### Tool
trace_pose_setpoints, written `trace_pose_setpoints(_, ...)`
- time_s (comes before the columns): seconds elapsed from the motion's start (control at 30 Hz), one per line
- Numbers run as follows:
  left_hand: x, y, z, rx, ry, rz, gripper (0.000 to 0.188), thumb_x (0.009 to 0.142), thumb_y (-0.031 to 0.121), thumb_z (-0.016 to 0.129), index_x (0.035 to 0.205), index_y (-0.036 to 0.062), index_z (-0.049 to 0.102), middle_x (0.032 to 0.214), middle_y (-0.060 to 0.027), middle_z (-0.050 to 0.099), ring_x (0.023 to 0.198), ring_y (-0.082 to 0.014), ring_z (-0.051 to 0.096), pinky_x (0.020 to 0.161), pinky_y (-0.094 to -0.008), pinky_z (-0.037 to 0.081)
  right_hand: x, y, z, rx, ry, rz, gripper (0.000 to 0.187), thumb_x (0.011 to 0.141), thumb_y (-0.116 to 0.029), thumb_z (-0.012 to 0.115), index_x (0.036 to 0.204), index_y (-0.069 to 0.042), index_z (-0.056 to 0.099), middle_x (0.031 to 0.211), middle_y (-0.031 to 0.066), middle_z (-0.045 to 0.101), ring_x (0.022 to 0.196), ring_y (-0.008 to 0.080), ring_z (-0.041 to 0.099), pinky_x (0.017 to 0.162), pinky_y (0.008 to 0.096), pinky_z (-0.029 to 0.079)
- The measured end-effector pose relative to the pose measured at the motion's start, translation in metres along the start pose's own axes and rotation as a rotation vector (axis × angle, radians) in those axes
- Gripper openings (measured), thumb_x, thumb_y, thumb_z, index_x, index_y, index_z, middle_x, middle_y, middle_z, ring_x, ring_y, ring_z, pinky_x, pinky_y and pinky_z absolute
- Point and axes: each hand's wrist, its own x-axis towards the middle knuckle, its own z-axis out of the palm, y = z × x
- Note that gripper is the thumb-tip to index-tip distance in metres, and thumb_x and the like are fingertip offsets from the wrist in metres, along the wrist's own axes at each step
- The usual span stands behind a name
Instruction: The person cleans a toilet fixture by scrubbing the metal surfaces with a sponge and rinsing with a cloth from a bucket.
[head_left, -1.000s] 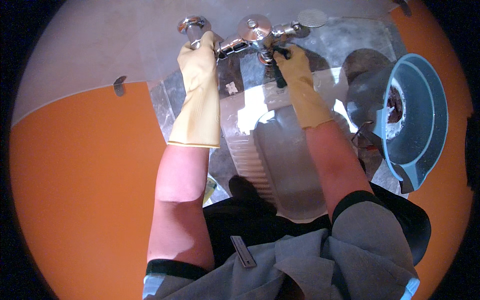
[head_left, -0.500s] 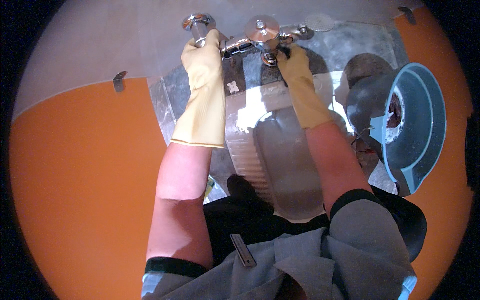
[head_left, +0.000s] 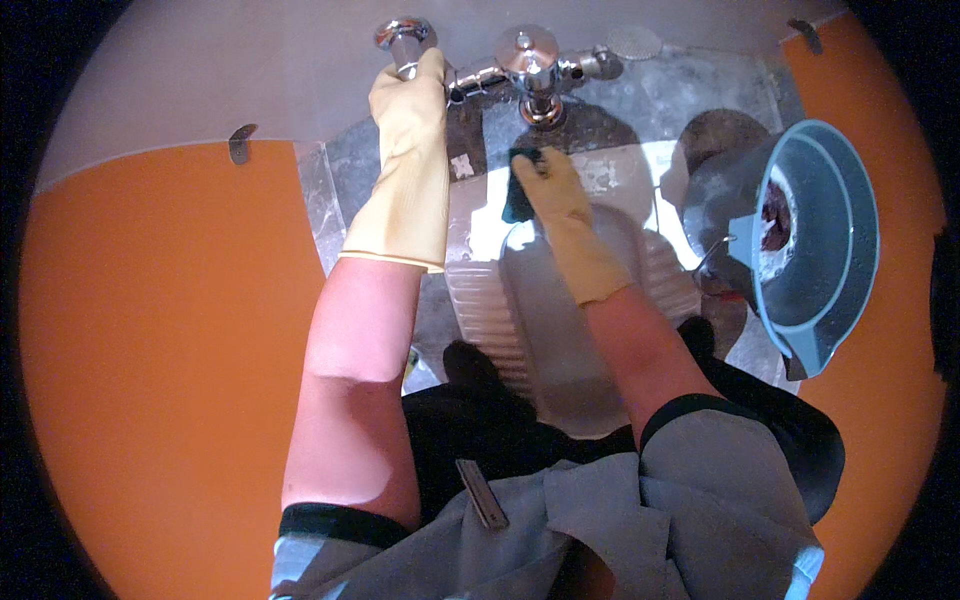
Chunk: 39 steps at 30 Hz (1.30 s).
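Observation:
My left hand (head_left: 410, 100), in a cream rubber glove, is closed round the lower part of a chrome pipe fitting (head_left: 404, 35) at the wall. My right hand (head_left: 556, 190), gloved the same way, grips a dark green scouring pad (head_left: 519, 195). It is above the far end of a squat toilet (head_left: 570, 330), whose grooved footrest (head_left: 487, 315) shows on the left. Just beyond the right hand is a chrome flush valve (head_left: 528, 60), joined to the fitting by a horizontal pipe (head_left: 480, 80). The glove hides part of the pad.
On the right stands a light blue bucket (head_left: 855, 240) with a dark reddish cloth (head_left: 775, 215) and suds inside. Orange partitions (head_left: 170, 340) flank both sides, with a metal bracket (head_left: 240, 143) on the left. A round drain cover (head_left: 634, 42) lies at the far right.
My right hand has come away from beneath the flush valve, toward me and slightly left, bringing the scouring pad into clear view. The left hand keeps its hold on the fitting.

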Motion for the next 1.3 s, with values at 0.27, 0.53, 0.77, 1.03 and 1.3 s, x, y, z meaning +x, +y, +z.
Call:
trace_pose_setpoints(0.27,0.013,-0.012,-0.002,0.125,-0.02,0.079,0.051,0.081,0.036,0.072,0.109,-0.0064,0.072,0.1,-0.0267,0.074,0.101,-0.0398,0.072,0.095,-0.0431,0.053,0.05,0.026,-0.037,0.363,0.193,-0.082,0.025,0.096,-0.024,0.075,0.101,-0.001,0.066,0.083,0.0016,0.067,0.073,0.013,0.061,0.067,0.0294,0.05)
trace_pose_setpoints(0.53,0.023,-0.019,0.002,0.176,0.047,0.106,0.055,0.077,0.044,0.076,0.106,-0.0022,0.075,0.098,-0.0232,0.076,0.096,-0.0346,0.074,0.093,-0.0429,0.054,0.057,0.011,-0.018,0.712,0.148,-0.241,0.008,0.097,-0.006,0.071,0.095,-0.002,0.064,0.079,0.0023,0.067,0.064,0.0101,0.058,0.059,0.0258,0.048)
trace_pose_setpoints(0.77,0.013,-0.009,0.0,0.119,0.0,0.049,0.034,0.084,0.034,0.07,0.092,0.0015,0.073,0.084,-0.0228,0.073,0.086,-0.0406,0.072,0.081,-0.0469,0.055,0.095,-0.006,-0.037,0.092,0.246,-0.132,0.022,0.087,-0.016,0.084,0.096,-0.001,0.07,0.086,0.0044,0.072,0.073,0.0112,0.063,0.066,0.0286,0.051)
trace_pose_setpoints(1.03,0.015,-0.012,0.0,0.066,-0.034,0.062,0.033,0.084,0.033,0.07,0.091,0.0011,0.073,0.084,-0.0233,0.073,0.086,-0.0402,0.073,0.08,-0.0462,0.056,0.11,-0.012,-0.05,-0.18,0.095,0.001,0.032,0.088,-0.02,0.083,0.106,0.004,0.07,0.091,0.0066,0.073,0.078,0.0139,0.065,0.071,0.0289,0.053)
trace_pose_setpoints(1.3,0.012,-0.01,-0.002,-0.001,-0.039,0.056,0.031,0.084,0.032,0.071,0.088,0.0021,0.074,0.081,-0.0213,0.074,0.084,-0.0395,0.074,0.079,-0.0454,0.056,0.115,0.025,-0.041,-0.453,0.146,-0.021,0.025,0.082,-0.011,0.084,0.101,0.0,0.072,0.09,0.0118,0.074,0.082,0.0181,0.068,0.079,0.0339,0.056)
